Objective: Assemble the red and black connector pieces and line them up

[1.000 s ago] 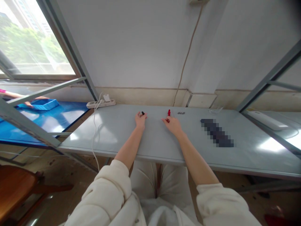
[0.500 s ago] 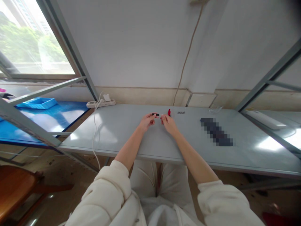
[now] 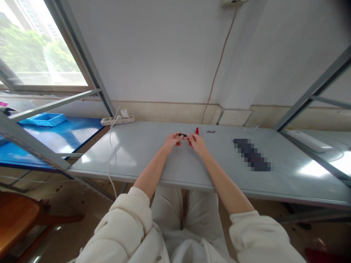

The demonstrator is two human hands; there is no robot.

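My left hand (image 3: 173, 141) is closed in a pinch on a small black cylinder (image 3: 182, 135), held level just above the grey table (image 3: 153, 166). At the cylinder's right end, my right hand (image 3: 196, 143) has its fingers pinched together; whatever they hold is too small to make out. Just behind the right hand stands a small red object (image 3: 197, 130), its lower part hidden by the fingers. To the right of it, several small dark pieces (image 3: 211, 132) lie in a short row on the table.
A white power strip (image 3: 117, 120) with a hanging cable sits at the back left corner. A pixelated dark item (image 3: 252, 155) lies on the right half. Metal frame posts rise at both ends. A blue tray (image 3: 48, 119) rests on the blue table to the left.
My right hand has come slightly closer to the black cylinder, and the gap between its fingertips and the cylinder's end has narrowed. My left hand stays nearly in place.
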